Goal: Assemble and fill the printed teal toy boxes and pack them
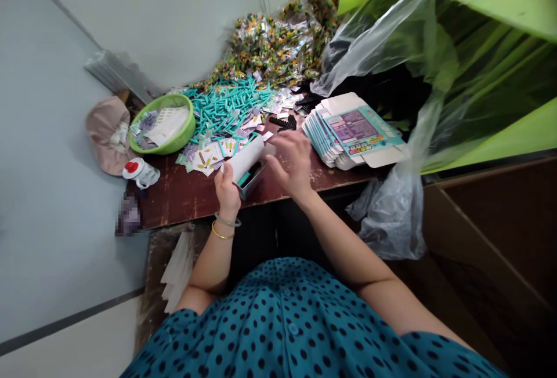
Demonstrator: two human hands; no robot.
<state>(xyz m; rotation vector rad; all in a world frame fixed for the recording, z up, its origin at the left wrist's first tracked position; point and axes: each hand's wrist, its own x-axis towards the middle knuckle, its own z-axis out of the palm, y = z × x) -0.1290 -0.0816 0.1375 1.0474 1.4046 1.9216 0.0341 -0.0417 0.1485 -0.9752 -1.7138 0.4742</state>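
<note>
My left hand [227, 191] grips a small cardboard box [251, 185] at its left side, near the table's front edge. The box's white flap [244, 160] stands raised, and something turquoise shows inside. At the box's right side is my right hand [293, 160], slightly blurred, fingers spread and the thumb close to the flap; whether it touches cannot be made out. Just behind the hands lie printed cards [209, 156], small sachets and black studded pieces [285, 123]. A heap of turquoise sticks [230, 102] spreads farther back.
Flattened printed cartons [359, 131] are stacked at right. Beyond them a clear plastic bag [391, 215] hangs over a green bin [491, 1]. Wrapped packets [278, 42] pile against the wall. At left are a green basin [191, 126], a lidded mug [145, 174] and a pink cap [104, 134].
</note>
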